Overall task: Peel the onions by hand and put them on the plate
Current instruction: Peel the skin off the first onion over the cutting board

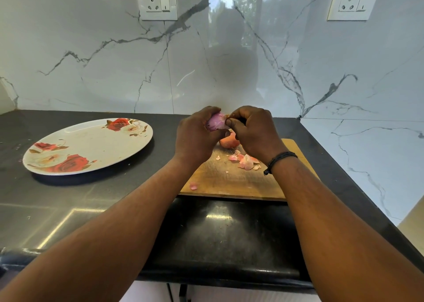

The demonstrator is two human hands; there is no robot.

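My left hand point(195, 136) holds a purple onion point(215, 122) above the wooden cutting board point(231, 182). My right hand point(252, 129) pinches the onion's top end, where dry skin sticks out. A second, orange-skinned onion point(229, 141) lies on the board under my hands, partly hidden by them. Pink flakes of onion skin point(246, 161) are scattered on the board. The oval white plate with red roses point(91, 145) sits to the left on the black counter with nothing on it.
The black counter point(57, 209) ends at a marble wall behind and on the right. Two wall sockets point(157, 2) point(353, 2) sit high on the wall. The counter's front edge runs below my forearms.
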